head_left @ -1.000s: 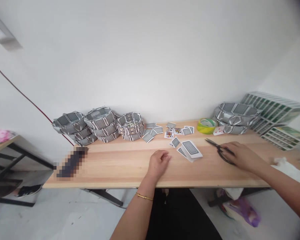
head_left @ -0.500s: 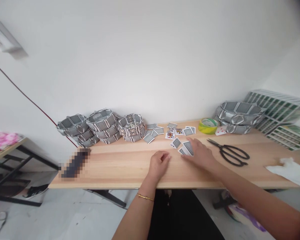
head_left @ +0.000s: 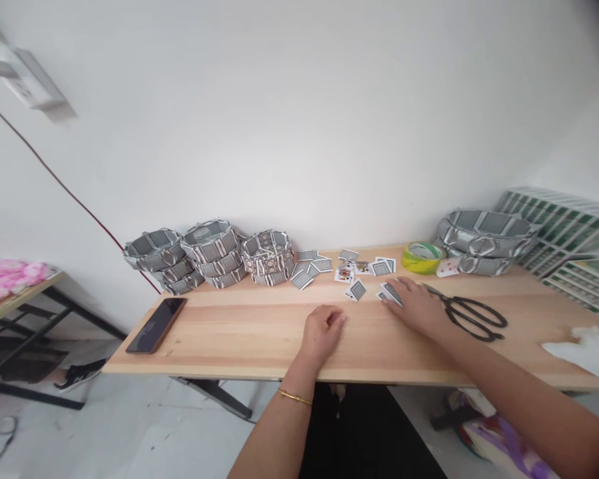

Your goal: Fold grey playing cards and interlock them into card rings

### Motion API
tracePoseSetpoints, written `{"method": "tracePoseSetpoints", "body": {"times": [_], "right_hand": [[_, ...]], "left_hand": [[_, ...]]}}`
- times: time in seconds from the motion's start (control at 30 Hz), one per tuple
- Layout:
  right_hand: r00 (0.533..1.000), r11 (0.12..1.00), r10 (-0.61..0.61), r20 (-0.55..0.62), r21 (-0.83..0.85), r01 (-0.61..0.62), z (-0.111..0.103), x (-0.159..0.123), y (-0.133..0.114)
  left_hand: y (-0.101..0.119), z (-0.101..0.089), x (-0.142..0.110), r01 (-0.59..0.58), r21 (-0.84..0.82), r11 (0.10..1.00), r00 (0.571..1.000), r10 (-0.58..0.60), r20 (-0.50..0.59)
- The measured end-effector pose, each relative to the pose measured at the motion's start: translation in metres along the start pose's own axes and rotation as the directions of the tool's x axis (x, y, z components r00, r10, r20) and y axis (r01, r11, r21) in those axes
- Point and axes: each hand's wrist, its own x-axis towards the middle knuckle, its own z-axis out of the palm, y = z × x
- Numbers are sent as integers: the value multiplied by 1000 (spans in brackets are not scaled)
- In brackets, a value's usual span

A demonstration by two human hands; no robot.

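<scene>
My left hand (head_left: pixel 322 328) rests on the wooden table (head_left: pixel 239 332) near the front edge, fingers loosely curled, with nothing in it. My right hand (head_left: pixel 415 306) lies flat, fingers spread, on a small stack of grey-backed playing cards (head_left: pixel 390 293). More loose cards (head_left: pixel 352 269), some face up, are scattered just behind. Black scissors (head_left: pixel 472 314) lie right of my right hand, touching nothing.
Stacks of bowls woven from cards (head_left: pixel 209 256) stand at the back left, another pair (head_left: pixel 484 241) at the back right. A yellow-green tape roll (head_left: pixel 421 256), a phone (head_left: pixel 156 324), white cloth (head_left: pixel 586 347) and green card boxes (head_left: pixel 569 249) also sit here. A side table (head_left: pixel 14 299) stands left.
My right hand let go of the scissors, swung left and came down flat on the card stack. The left hand stayed put. The view drifted slightly.
</scene>
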Motion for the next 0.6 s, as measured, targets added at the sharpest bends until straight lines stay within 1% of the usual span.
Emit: {"method": "tracePoseSetpoints", "body": {"times": [0.1,0.17,0.23,0.33,0.43,0.53,0.6], "right_hand": [[1000,999,8,-22,-52,-10,-2,4,1],[999,996,-16,-48,-85,12,-5,8,-6],[996,996,-54,-74,-74,49,-10,14,-19],[985,991,-131,-114,-2,131,-15,24,-46],[959,970,-225,-169,52,237,-15,36,-77],[924,924,-325,-200,139,355,-9,47,-109],[902,872,-386,-191,243,425,-1,55,-126]], "left_hand": [[1,1,0,-23,34,999,1000,23,6],[1,1,0,-39,48,998,999,39,5],[2,1,0,-47,55,997,999,47,1],[4,2,0,-51,56,997,999,51,-5],[6,2,0,-55,53,997,998,56,-3],[8,2,1,-53,33,998,999,54,-9],[8,1,1,-32,22,999,999,32,-26]]}}
